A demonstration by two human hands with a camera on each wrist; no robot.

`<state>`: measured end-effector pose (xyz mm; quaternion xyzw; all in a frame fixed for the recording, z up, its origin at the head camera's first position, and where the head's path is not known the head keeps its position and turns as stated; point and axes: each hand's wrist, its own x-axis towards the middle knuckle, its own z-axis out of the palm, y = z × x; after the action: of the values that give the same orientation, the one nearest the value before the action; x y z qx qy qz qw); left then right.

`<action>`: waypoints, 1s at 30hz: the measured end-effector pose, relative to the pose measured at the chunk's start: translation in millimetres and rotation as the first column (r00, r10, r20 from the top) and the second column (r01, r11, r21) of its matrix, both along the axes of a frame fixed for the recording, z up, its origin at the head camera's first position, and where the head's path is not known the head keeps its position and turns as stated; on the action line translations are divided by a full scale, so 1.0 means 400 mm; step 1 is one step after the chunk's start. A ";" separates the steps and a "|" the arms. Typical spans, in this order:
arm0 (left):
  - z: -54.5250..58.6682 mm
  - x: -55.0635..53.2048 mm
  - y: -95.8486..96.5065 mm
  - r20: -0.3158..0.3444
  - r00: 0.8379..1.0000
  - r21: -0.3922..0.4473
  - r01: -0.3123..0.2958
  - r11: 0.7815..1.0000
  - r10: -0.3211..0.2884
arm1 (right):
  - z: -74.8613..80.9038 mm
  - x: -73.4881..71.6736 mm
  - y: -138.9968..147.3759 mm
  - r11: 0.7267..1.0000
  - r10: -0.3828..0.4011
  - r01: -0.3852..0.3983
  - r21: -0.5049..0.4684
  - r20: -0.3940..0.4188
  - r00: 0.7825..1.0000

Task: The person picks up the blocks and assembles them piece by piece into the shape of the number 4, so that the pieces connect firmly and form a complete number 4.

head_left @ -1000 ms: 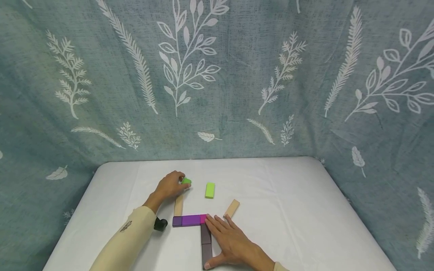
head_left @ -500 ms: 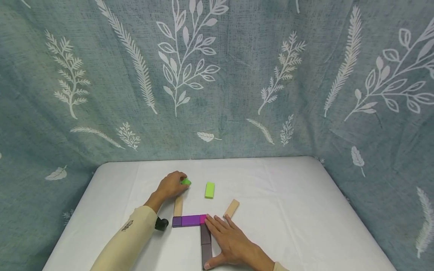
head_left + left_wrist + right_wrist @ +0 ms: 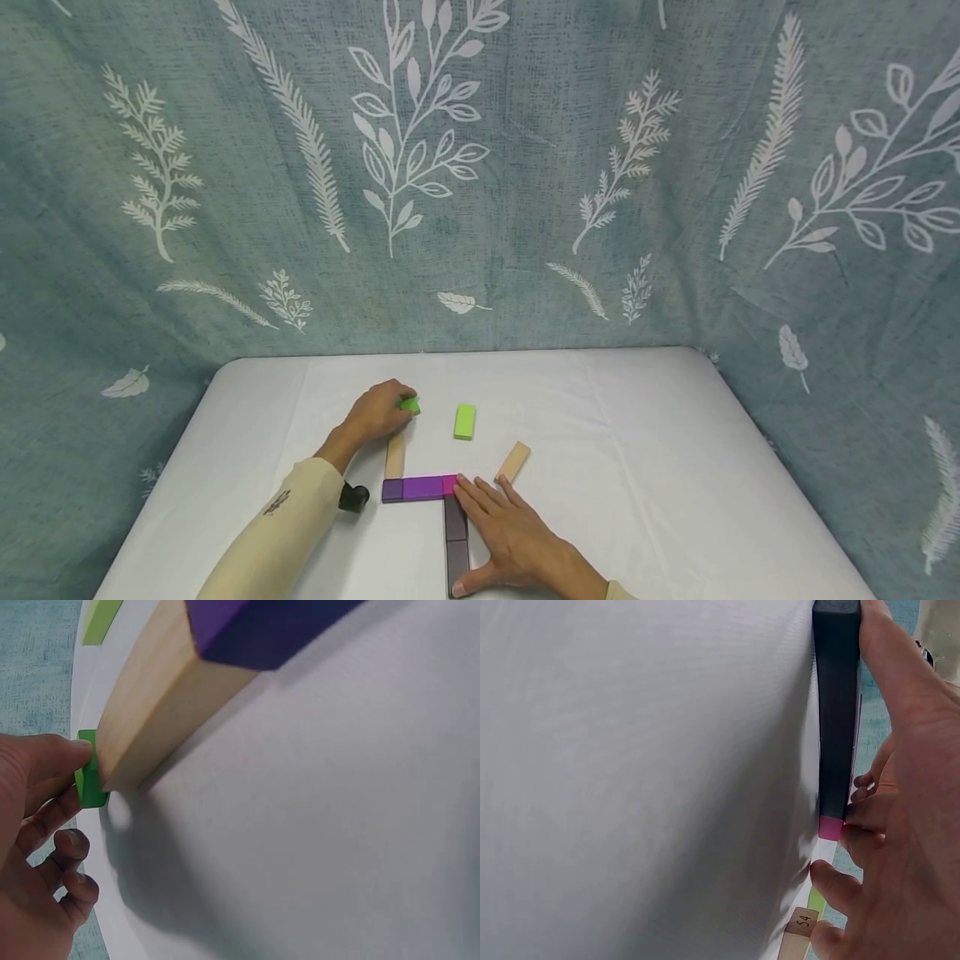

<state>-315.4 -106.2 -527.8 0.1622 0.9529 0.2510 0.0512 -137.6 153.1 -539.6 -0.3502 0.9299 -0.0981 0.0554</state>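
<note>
My left hand (image 3: 377, 410) pinches a green block (image 3: 89, 771) between thumb and fingers. In the left wrist view this block sits at the far end of a plain wooden block (image 3: 394, 457). A dark purple block (image 3: 392, 490) lies at the wooden block's near end, followed by a violet block (image 3: 422, 488) and a pink block (image 3: 449, 484) in a row. Two dark grey-brown blocks (image 3: 456, 518) run from the pink one toward me. My right hand (image 3: 517, 537) lies spread beside them, index fingertip touching the pink block and thumb at the nearest dark block's end.
A lime green block (image 3: 464, 422) lies alone beyond the row. Another wooden block (image 3: 514, 461) is angled near my right fingertips; the right wrist view shows a number on its end. The white-covered table (image 3: 637, 433) meets a patterned teal curtain (image 3: 525, 208) at the back.
The green block has shifted and turned slightly in my left hand, toward the wooden block's far end. My right hand and the other blocks stay where they were.
</note>
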 end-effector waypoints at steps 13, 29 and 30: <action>-0.011 0.016 -0.042 -0.002 0.998 0.031 0.060 0.998 -0.060 | 0.000 0.001 0.001 1.000 0.007 -0.007 -0.011 -0.017 1.000; 0.003 0.049 -0.076 -0.012 0.989 0.033 0.145 0.989 -0.145 | 0.001 -0.003 -0.002 1.000 0.001 -0.001 -0.013 0.018 1.000; 0.003 0.051 -0.078 -0.010 0.989 0.035 0.145 0.989 -0.145 | 0.001 -0.002 -0.002 1.000 0.002 -0.001 -0.015 0.019 1.000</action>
<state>-295.1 -137.2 -526.8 0.2328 0.9342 0.2631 0.0627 -138.6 152.2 -539.4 -0.3504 0.9283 -0.1082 0.0619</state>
